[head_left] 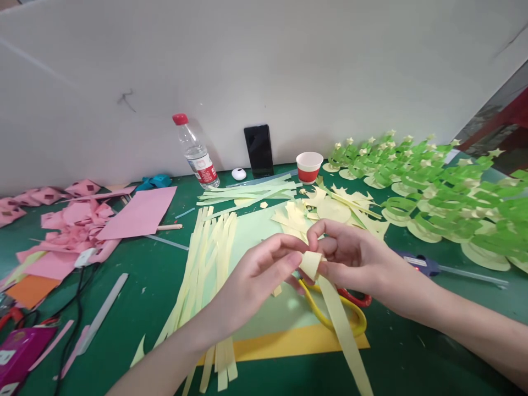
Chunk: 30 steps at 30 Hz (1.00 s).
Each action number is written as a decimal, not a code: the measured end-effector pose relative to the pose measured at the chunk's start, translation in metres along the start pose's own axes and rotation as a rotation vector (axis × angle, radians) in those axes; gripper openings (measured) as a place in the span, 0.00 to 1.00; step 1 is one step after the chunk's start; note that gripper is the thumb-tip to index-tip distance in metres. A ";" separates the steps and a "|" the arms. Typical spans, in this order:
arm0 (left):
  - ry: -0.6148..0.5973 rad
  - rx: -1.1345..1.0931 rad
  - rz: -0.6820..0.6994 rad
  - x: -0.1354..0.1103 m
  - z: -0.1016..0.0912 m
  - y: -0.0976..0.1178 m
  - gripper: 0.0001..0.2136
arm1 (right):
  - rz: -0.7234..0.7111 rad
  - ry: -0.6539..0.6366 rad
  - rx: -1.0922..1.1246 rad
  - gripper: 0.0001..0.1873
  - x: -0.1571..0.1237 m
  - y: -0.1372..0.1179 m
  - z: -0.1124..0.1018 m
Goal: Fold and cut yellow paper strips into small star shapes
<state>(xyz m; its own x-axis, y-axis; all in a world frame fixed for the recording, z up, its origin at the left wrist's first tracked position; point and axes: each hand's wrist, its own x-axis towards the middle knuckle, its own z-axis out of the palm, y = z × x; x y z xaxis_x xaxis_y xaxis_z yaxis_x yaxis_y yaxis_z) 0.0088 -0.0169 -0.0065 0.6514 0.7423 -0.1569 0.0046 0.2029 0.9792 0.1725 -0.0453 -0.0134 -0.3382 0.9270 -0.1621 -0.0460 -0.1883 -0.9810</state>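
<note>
Both my hands meet above the table's middle, pinching one pale yellow paper strip [344, 330]. My left hand [258, 275] and my right hand [355, 258] have fingers closed on the strip's top end, which is curled into a small loop. The rest of the strip hangs down toward me. Under my hands lie scissors with yellow and red handles [350, 313] on a pale green sheet [256, 231]. A fan of several more pale yellow strips [202, 264] lies just left of my left hand.
Green paper trees with yellow stars [445, 187] crowd the right side. A glue gun [424, 265] lies near my right wrist. At the back stand a water bottle [197, 154], a phone [259, 149] and a red-and-white cup [309, 166]. Pink paper pieces [78, 225] cover the left.
</note>
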 end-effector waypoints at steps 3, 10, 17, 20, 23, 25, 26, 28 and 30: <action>0.016 0.019 -0.025 0.000 -0.001 0.001 0.04 | -0.040 -0.031 0.020 0.10 0.000 0.000 -0.001; 0.025 0.188 0.067 -0.005 -0.003 -0.002 0.09 | -0.087 -0.020 0.038 0.13 -0.001 -0.005 -0.007; -0.027 0.428 0.164 -0.008 -0.005 -0.002 0.17 | -0.037 -0.183 -0.123 0.17 -0.004 -0.004 -0.013; -0.041 0.486 0.182 -0.008 -0.005 -0.001 0.12 | -0.011 -0.206 -0.162 0.18 -0.004 -0.005 -0.011; -0.069 0.525 0.163 -0.007 -0.006 -0.001 0.11 | 0.016 -0.224 -0.177 0.18 -0.004 -0.004 -0.009; -0.095 0.542 0.127 -0.006 -0.006 0.000 0.13 | 0.029 -0.235 -0.192 0.19 -0.003 -0.004 -0.008; -0.108 0.549 0.108 -0.006 -0.007 0.000 0.14 | 0.036 -0.240 -0.197 0.19 -0.003 -0.004 -0.008; -0.121 0.551 0.090 -0.005 -0.008 0.000 0.13 | 0.045 -0.241 -0.206 0.19 -0.003 -0.004 -0.008; -0.103 0.519 0.110 -0.005 -0.009 0.000 0.10 | 0.041 -0.231 -0.208 0.18 -0.003 -0.005 -0.009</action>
<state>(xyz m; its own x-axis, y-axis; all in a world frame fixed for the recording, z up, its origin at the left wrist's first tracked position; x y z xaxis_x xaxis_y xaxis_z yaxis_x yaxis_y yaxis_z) -0.0011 -0.0150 -0.0071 0.7400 0.6698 -0.0617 0.2896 -0.2345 0.9280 0.1827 -0.0446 -0.0093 -0.5416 0.8171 -0.1973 0.1574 -0.1320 -0.9787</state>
